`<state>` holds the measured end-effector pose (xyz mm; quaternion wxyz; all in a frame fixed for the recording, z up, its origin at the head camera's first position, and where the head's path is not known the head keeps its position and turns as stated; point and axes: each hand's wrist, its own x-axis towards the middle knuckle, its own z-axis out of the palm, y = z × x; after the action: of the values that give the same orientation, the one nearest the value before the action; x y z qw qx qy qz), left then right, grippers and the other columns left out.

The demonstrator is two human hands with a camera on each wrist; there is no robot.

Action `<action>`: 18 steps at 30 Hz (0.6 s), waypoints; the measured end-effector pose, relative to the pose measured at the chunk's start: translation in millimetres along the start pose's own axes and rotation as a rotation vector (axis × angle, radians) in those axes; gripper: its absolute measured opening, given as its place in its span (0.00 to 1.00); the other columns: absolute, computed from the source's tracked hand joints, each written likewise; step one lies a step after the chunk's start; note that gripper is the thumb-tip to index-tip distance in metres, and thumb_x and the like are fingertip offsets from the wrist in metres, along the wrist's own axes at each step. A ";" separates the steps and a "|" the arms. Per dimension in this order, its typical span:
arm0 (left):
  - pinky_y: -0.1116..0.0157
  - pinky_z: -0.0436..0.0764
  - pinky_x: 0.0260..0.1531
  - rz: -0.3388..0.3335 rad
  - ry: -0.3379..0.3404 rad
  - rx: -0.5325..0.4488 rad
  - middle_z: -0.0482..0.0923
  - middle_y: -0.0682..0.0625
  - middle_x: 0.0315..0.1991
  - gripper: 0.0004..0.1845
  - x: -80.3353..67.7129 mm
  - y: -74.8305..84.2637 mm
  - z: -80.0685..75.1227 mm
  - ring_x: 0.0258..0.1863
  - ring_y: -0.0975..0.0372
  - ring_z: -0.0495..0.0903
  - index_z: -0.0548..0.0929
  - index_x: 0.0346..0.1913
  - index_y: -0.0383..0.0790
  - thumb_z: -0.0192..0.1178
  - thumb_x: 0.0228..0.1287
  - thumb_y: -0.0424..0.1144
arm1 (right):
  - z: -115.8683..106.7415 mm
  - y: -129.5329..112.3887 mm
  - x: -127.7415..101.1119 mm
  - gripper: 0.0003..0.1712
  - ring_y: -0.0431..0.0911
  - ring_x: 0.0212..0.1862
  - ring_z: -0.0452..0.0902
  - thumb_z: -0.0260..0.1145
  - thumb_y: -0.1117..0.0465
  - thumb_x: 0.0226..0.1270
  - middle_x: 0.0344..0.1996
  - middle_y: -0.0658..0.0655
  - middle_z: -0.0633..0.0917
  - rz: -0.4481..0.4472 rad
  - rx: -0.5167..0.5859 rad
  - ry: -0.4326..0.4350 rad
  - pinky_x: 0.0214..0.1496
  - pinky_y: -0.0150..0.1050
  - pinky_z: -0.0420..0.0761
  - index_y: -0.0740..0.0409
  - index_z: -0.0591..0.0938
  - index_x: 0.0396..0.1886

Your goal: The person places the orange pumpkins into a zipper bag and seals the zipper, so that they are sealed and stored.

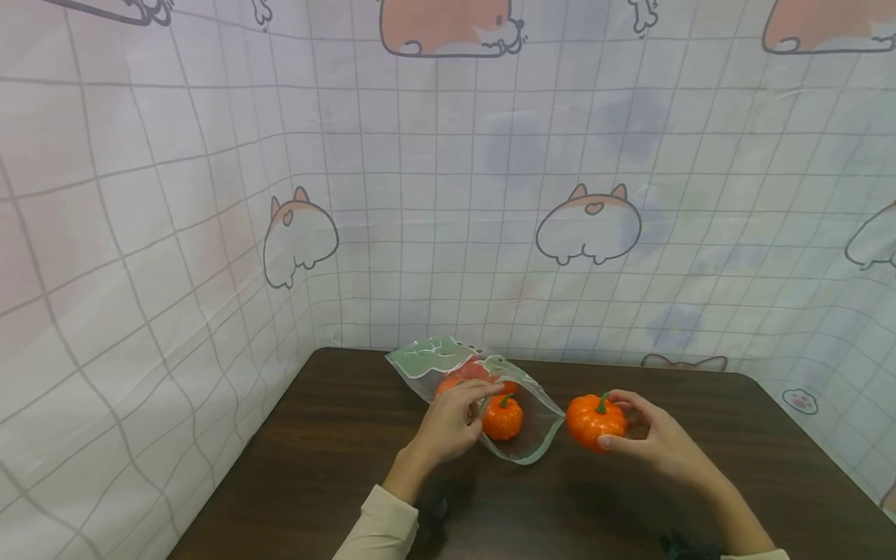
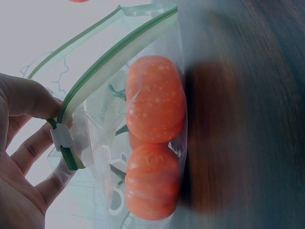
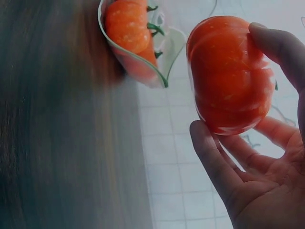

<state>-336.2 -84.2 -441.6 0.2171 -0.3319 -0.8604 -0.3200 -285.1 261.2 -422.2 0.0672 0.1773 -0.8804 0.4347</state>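
Left hand pinches the clear green-zippered plastic bag at its mouth; right hand at 3 o'clock grips a small orange plastic pumpkin — a sagging rim could block it, I'd judge.

The head camera looks forward and down over the dark table toward the patterned backdrop. Each wrist camera sits close beside its hand, looking along the tabletop. All three share the clear bag of pumpkins.
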 end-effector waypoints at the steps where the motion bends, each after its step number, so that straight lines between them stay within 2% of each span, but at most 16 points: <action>1: 0.76 0.68 0.24 -0.001 0.000 0.000 0.85 0.54 0.57 0.31 -0.1 0.1 -0.1 0.27 0.67 0.72 0.85 0.62 0.48 0.63 0.54 0.22 | 1.5 -0.7 0.1 0.33 0.46 0.50 0.80 0.73 0.56 0.65 0.60 0.70 0.80 -0.004 0.000 0.001 0.40 0.36 0.85 0.58 0.72 0.67; 6: 0.76 0.68 0.25 -0.002 0.001 0.008 0.85 0.54 0.57 0.31 0.1 1.2 -0.8 0.27 0.68 0.71 0.85 0.61 0.49 0.64 0.55 0.22 | 10.6 -2.9 0.5 0.33 0.38 0.48 0.80 0.74 0.57 0.65 0.58 0.68 0.82 -0.022 0.036 -0.011 0.41 0.36 0.85 0.60 0.73 0.67; 12: 0.76 0.69 0.26 -0.007 -0.003 0.000 0.85 0.54 0.58 0.31 0.7 3.0 -1.8 0.27 0.68 0.71 0.85 0.61 0.48 0.64 0.54 0.21 | 21.1 -5.7 2.7 0.32 0.39 0.47 0.81 0.74 0.58 0.64 0.55 0.66 0.83 -0.041 0.075 -0.025 0.41 0.36 0.85 0.59 0.74 0.64; 18: 0.76 0.69 0.25 -0.006 -0.004 0.001 0.85 0.54 0.57 0.31 0.0 3.2 -2.3 0.27 0.69 0.72 0.85 0.62 0.49 0.64 0.54 0.21 | 30.2 -10.1 3.6 0.35 0.40 0.46 0.83 0.75 0.58 0.63 0.55 0.66 0.83 -0.038 0.118 -0.064 0.42 0.36 0.85 0.61 0.73 0.67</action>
<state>-333.5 -83.9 -438.7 0.2145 -0.3298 -0.8621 -0.3194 -283.6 230.8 -432.2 0.0369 0.2114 -0.8515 0.4784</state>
